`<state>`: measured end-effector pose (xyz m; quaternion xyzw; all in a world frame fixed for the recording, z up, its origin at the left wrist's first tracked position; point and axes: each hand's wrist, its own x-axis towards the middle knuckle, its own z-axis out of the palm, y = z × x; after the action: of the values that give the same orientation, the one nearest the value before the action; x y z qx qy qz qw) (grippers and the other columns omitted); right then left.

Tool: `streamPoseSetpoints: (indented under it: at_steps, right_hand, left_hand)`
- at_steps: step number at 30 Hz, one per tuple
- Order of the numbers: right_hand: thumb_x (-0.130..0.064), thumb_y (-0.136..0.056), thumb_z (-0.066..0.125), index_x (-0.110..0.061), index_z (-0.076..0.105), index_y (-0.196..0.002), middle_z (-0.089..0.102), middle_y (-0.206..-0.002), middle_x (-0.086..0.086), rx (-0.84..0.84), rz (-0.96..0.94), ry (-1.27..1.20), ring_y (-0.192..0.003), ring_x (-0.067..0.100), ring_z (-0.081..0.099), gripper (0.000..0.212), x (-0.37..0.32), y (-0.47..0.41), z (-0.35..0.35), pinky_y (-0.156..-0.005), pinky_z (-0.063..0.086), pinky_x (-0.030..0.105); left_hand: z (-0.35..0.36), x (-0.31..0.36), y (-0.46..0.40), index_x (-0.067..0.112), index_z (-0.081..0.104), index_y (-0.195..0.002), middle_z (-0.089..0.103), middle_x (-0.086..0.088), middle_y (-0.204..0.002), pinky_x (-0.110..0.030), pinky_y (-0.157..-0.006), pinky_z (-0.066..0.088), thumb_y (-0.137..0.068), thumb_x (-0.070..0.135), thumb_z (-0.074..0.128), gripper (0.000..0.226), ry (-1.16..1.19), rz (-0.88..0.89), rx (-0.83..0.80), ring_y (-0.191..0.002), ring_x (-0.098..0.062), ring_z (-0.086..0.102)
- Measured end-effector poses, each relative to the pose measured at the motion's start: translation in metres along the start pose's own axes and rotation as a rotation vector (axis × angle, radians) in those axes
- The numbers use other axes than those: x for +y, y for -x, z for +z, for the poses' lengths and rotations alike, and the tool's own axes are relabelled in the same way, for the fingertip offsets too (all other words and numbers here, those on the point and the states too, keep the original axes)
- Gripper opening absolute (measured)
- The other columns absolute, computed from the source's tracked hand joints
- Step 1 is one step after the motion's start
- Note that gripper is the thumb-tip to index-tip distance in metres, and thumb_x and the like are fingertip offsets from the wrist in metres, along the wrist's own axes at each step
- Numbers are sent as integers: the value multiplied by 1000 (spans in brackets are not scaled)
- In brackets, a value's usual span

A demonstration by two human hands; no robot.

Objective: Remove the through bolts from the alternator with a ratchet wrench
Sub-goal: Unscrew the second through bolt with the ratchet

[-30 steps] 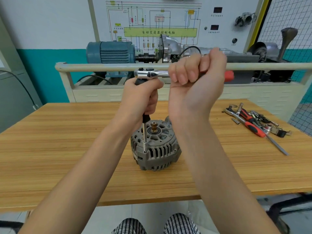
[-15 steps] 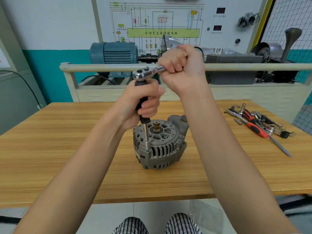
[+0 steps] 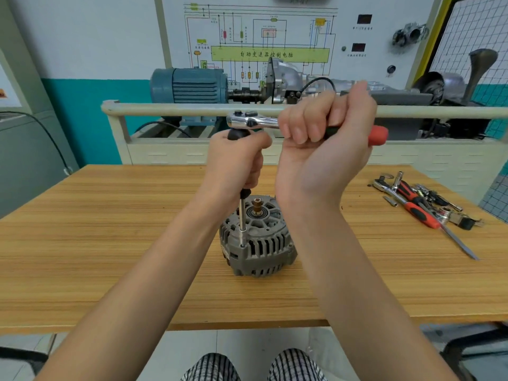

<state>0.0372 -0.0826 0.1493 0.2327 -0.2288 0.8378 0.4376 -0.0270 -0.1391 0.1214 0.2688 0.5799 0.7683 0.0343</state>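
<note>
A big wooden table (image 3: 110,243) fills the middle of the room, and a person sits at it with both bare arms reaching out over the top. Behind the table stands a white board with a wiring picture (image 3: 261,42) on it, and in front of that board sits a blue motor (image 3: 189,85) behind a pale rail (image 3: 192,110). The grey alternator (image 3: 257,243) stands on the table near the middle, just a bit toward the person, with its slotted side facing us and a small brass-colored shaft (image 3: 257,206) poking up from its top. The right hand (image 3: 324,141) is up high, above the alternator, and its fingers are curled tight around the handle of the ratchet wrench (image 3: 254,121). The shiny head of the wrench sticks out to the left of that fist, and the red end of the handle (image 3: 378,134) pokes out on the other side. The wrench lies flat, level with the rail behind it. The left hand (image 3: 237,163) is lower, right under the wrench head, and it wraps its fingers around the black top part of a long thin extension bar (image 3: 242,218). That bar goes straight down from the fist and its tip touches the top edge of the alternator, on the left side. I cannot see the bolt itself under the tip. Off to the right on the table lies a small pile of loose tools (image 3: 423,204), with a red and black handle among them.
</note>
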Motion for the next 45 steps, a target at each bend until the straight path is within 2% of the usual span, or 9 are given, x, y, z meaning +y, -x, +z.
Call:
streamPoseSetpoints:
  at_steps: [4, 9, 14, 17, 21, 27, 31, 39, 45]
  right_hand:
    - [-11, -101, 31, -17, 28, -54, 25, -39, -4, -28, 90, -27, -36, 12, 20, 47, -1, -9, -1, -43, 20, 26]
    - [-12, -97, 31, -16, 31, -44, 22, -34, -5, 102, 522, -187, -27, 10, 19, 53, 4, -52, -9, -33, 19, 17]
    - [-22, -101, 28, -12, 28, -34, 22, -29, 0, 93, 878, -374, -22, 14, 21, 67, 22, -71, -18, -29, 17, 22]
    - [-19, -99, 29, -13, 29, -36, 21, -30, -2, 93, 795, -396, -22, 12, 20, 64, 18, -66, -18, -29, 17, 20]
    - [-12, -97, 31, -17, 26, -57, 21, -37, -5, 136, 427, -209, -30, 10, 18, 40, 2, -42, -11, -36, 19, 20]
    - [-8, -102, 30, -18, 32, -54, 27, -40, -1, -1, -91, 45, -38, 14, 23, 49, 4, 5, 5, -45, 21, 29]
    - [-9, -99, 33, -18, 26, -57, 22, -40, -3, 57, 69, -6, -36, 12, 18, 44, 2, -12, 4, -42, 18, 25]
    - [-23, -101, 29, -11, 29, -34, 23, -28, 0, 108, 875, -367, -20, 15, 22, 67, 22, -70, -15, -27, 18, 21]
    - [-20, -100, 28, -13, 29, -38, 21, -29, -1, 130, 754, -472, -24, 11, 15, 63, 15, -66, -22, -28, 18, 19]
  left_hand:
    - [-6, -2, 2, 19, 34, -51, 28, 6, -39, -15, -39, 19, -80, -2, 56, 42, -14, 27, -16, -34, -11, 18]
    - [-20, 5, -2, 15, 40, -50, 34, 1, -41, -20, -41, 25, -73, 6, 60, 32, 34, 19, -276, -34, -14, 26]
    - [-24, 7, -4, 17, 38, -44, 32, 6, -34, -13, -34, 21, -72, 13, 62, 37, 155, -106, -604, -26, -4, 24]
    - [-24, 7, -3, 18, 36, -41, 28, 7, -33, -12, -34, 17, -73, 10, 59, 40, 156, -118, -562, -25, -4, 19]
    - [-14, 5, 0, 19, 30, -47, 23, 6, -38, -13, -37, 15, -82, 4, 54, 46, 64, -37, -239, -30, -7, 14]
    - [2, 1, 1, 23, 35, -43, 29, 8, -37, -14, -38, 17, -83, -3, 56, 52, -28, 36, 59, -32, -9, 19]
    - [-8, 3, -1, 18, 35, -50, 29, 3, -40, -16, -39, 20, -81, -3, 58, 44, -35, 24, -43, -34, -12, 21]
    - [-22, 8, 0, 17, 41, -44, 33, 3, -36, -16, -37, 25, -74, 8, 61, 37, 100, -39, -541, -28, -9, 26]
    - [-13, 5, 0, 21, 34, -42, 25, 6, -36, -12, -37, 16, -75, 8, 55, 41, 53, -38, -337, -29, -7, 16]
